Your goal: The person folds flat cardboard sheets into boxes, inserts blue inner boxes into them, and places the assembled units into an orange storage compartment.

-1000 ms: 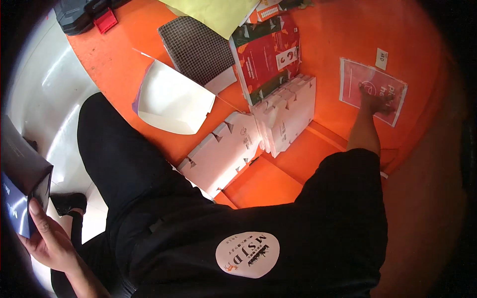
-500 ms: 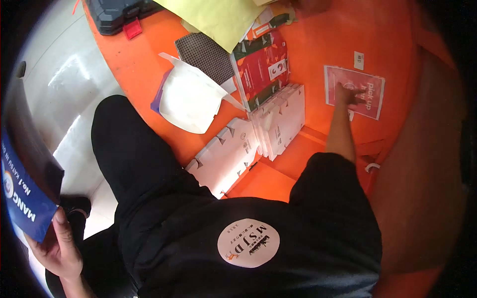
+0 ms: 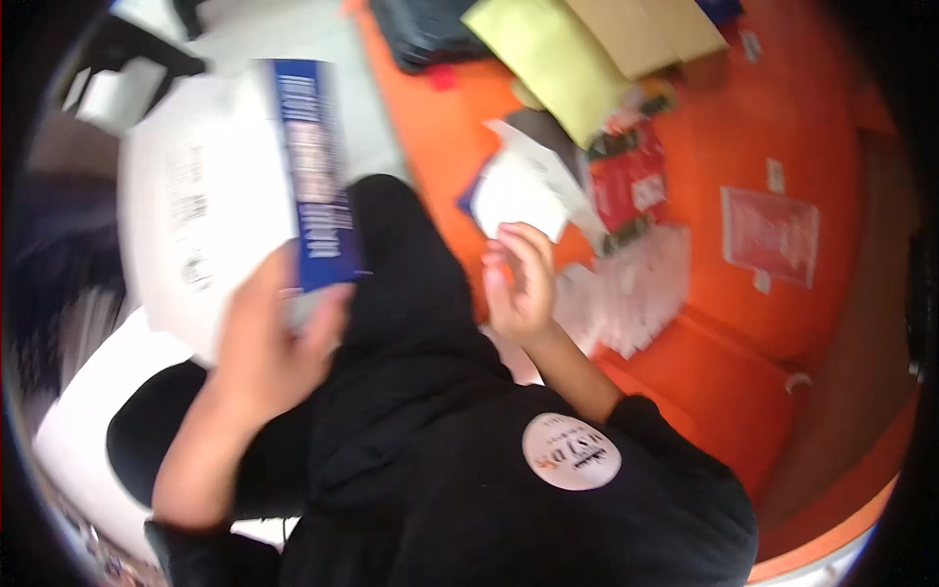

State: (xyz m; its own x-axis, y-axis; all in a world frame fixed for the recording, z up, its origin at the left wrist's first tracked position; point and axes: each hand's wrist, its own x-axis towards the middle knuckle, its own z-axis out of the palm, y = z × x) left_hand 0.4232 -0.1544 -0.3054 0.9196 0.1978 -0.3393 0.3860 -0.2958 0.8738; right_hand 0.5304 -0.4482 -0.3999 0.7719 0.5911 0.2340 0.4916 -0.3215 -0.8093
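Observation:
My left hand (image 3: 272, 342) grips the lower edge of a white and blue cardboard box (image 3: 201, 186), thumb on its blue side. The box is lifted over my left thigh, its white face with dark print showing; motion smears it. My right hand (image 3: 521, 284) is raised with fingers loosely curled and apart, nothing in it. Behind that hand, a white open carton (image 3: 518, 191) lies on the orange surface. Flat white cartons (image 3: 641, 289) with notched edges are stacked just right of my right hand.
A yellow sheet (image 3: 553, 64) and a brown cardboard piece (image 3: 650, 34) lie at the back, beside a black case (image 3: 425, 29). Below them is a red and green printed box (image 3: 631, 181). A pink sign (image 3: 770, 237) is fixed to the orange surface (image 3: 685, 411) at right.
My left hand has brought the box up and inward from the far left, turning its white face into view. My right hand has moved left, away from the pink sign. The view has shifted.

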